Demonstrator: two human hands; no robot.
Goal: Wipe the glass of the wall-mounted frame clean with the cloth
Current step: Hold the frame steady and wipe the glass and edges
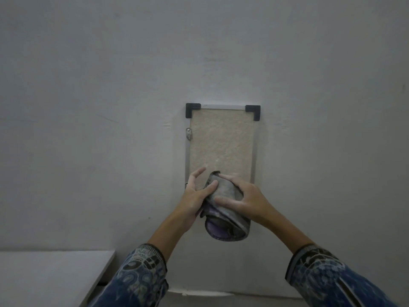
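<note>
A tall narrow frame hangs on the wall, with a thin metal border, black plastic corner caps at the top and a beige speckled panel behind its glass. A folded grey cloth with a purple inner side is held in front of the frame's lower part, hiding the bottom edge. My left hand pinches the cloth's left side with the thumb while its fingers spread toward the glass. My right hand grips the cloth from the right, fingers laid across its front.
The grey painted wall fills most of the view. A small metal bracket sits at the frame's left edge. A pale flat surface juts out at the lower left, close to my left sleeve.
</note>
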